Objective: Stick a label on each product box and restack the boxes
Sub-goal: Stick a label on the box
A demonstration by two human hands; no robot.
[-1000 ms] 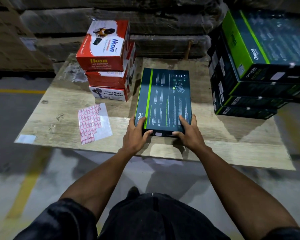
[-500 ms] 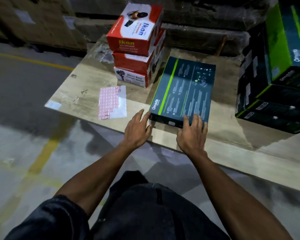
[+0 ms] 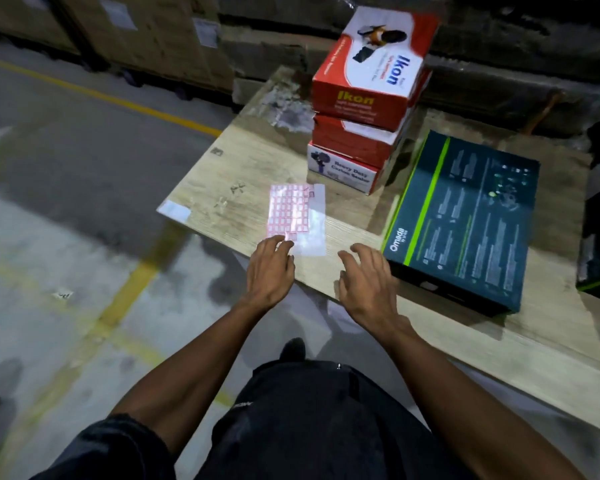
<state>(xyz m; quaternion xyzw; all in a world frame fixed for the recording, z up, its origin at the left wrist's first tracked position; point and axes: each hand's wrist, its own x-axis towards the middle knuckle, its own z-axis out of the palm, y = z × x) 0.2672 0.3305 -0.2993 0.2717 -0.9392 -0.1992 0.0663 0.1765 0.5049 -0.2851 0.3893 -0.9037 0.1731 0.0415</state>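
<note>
Boxes [image 3: 368, 98] stacked on wooden board [image 3: 243, 174] over concrete floor [image 3: 66, 209].

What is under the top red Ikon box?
The top red Ikon box sits on two more red boxes: a middle red box and a bottom carton-sealer box, which rests on the wooden board. Their top faces are covered.

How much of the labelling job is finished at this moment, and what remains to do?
Done: one dark Omada box lies flat on the wooden board, ready for a label.
In hand: the left hand reaches the label sheet, fingers at its near edge; the right hand hovers open beside the box. No label is peeled yet.
Left: sticking the label and restacking. Whether the red Ikon boxes are labelled cannot be seen.
</note>
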